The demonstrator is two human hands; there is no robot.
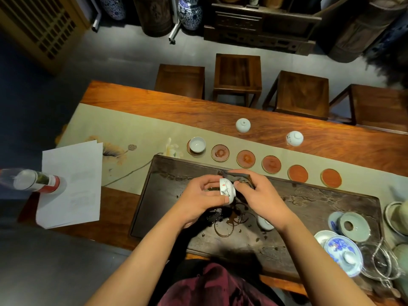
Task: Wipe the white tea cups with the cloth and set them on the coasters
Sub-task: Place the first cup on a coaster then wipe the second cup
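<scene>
In the middle of the frame, the left hand (202, 196) grips a painted white tea cup (227, 190); the right hand (257, 194) pinches the dark cloth (237, 176).

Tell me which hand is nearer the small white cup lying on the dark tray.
Right. The right hand, pinching the cloth, has its wrist directly over that cup; the left hand holds the painted cup farther left.

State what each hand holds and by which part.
The left hand grips a white tea cup around its side wall, tipped sideways. The right hand pinches the dark cloth against the cup's mouth.
</scene>
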